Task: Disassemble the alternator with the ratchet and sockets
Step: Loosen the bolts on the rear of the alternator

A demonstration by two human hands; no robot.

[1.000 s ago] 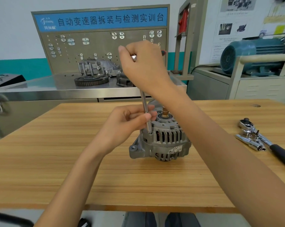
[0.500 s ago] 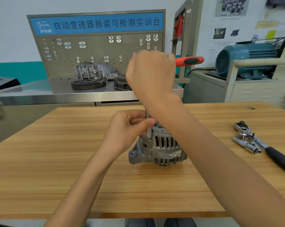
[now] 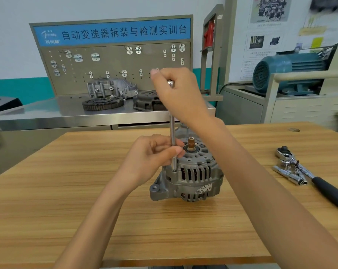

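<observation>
The grey alternator (image 3: pixel 195 177) stands on the wooden table (image 3: pixel 67 200) with its copper-coloured shaft end pointing up. A long chrome extension bar (image 3: pixel 172 131) stands upright on a bolt at the alternator's upper left rim. My right hand (image 3: pixel 180 94) grips the ratchet head at the bar's top; the ratchet's handle is hidden behind that hand. My left hand (image 3: pixel 154 155) pinches the lower part of the bar just above the alternator housing.
A second ratchet with a black handle (image 3: pixel 327 191) and loose chrome sockets (image 3: pixel 289 172) lie on the table at the right. Behind the table, a steel bench (image 3: pixel 48 111) carries gearbox parts and a pegboard. A blue motor (image 3: pixel 288 72) sits on a cabinet at the right.
Half a second ago the ratchet's red handle stuck out to the right of my right hand; now it is hidden behind that hand. My left hand stays on the bar.
</observation>
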